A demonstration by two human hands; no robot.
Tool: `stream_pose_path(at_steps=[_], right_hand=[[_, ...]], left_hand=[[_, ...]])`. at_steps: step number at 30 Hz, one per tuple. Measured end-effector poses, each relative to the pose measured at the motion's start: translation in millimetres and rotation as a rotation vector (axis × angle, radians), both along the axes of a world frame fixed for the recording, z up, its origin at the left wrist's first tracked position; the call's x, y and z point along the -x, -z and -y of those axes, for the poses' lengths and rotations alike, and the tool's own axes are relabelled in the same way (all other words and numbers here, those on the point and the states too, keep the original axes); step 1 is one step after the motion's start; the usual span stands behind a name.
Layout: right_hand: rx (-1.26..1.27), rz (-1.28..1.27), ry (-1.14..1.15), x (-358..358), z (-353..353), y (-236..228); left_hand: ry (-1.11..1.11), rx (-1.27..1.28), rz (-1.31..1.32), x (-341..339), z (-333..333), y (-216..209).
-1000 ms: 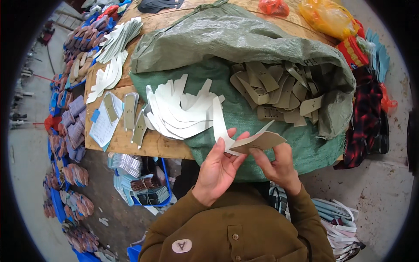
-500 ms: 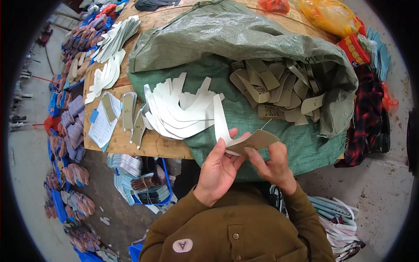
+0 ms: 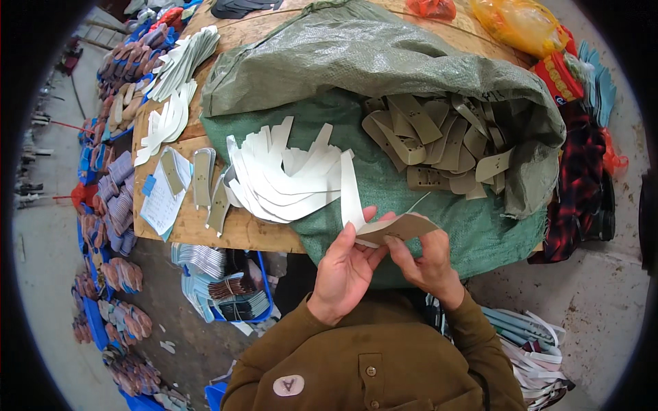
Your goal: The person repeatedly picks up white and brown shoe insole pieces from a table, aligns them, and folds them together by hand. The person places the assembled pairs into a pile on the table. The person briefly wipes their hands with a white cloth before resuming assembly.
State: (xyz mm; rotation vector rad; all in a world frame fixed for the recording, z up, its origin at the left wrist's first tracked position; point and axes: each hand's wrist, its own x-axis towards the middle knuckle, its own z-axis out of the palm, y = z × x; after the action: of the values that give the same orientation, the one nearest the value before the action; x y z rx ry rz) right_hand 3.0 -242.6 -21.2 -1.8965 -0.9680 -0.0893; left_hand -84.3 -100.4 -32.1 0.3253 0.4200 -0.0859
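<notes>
In the centre of the frame, the left hand [image 3: 344,270] pinches one white curved strip [image 3: 351,192], and the right hand [image 3: 430,264] pinches one tan piece [image 3: 406,227] which meets it; the white pile [image 3: 277,185] lies to the left

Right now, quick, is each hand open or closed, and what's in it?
Left hand: closed on the white strip, palm partly showing.
Right hand: closed, pinching the tan piece.

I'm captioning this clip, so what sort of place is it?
Probably a workshop or small factory: a wooden table holds white strips and a sack spilling tan pieces, with a blue bin of stacked parts below.
</notes>
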Motion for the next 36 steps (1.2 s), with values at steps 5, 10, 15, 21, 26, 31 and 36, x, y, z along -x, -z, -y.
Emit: stream_pose_path(at_steps=[5,10,15,21,26,31,36], right_hand=[[-0.159,0.01,-0.111,-2,0,2],[-0.084,0.232,-0.125,-3,9,-12],[-0.004,0.343,-0.126,-2,11,-22],[0.03,0.326,-0.099,4,16,-18],[0.013,0.322,-0.025,7,14,-12],[0.014,0.31,0.019,13,13,-6],[0.03,0.31,0.031,15,10,-8]], left_hand=[[0.029,-0.08,0.1,0,-6,-7],[0.138,-0.798,0.167,-17,-46,-34],[0.155,-1.659,0.183,-15,-58,-55],[0.023,-1.805,0.282,-6,-33,-56],[-0.027,-1.839,0.457,-7,-23,-50],[0.079,-1.816,0.452,-1,-21,-50],[0.035,-1.867,0.535,-1,-23,-45]])
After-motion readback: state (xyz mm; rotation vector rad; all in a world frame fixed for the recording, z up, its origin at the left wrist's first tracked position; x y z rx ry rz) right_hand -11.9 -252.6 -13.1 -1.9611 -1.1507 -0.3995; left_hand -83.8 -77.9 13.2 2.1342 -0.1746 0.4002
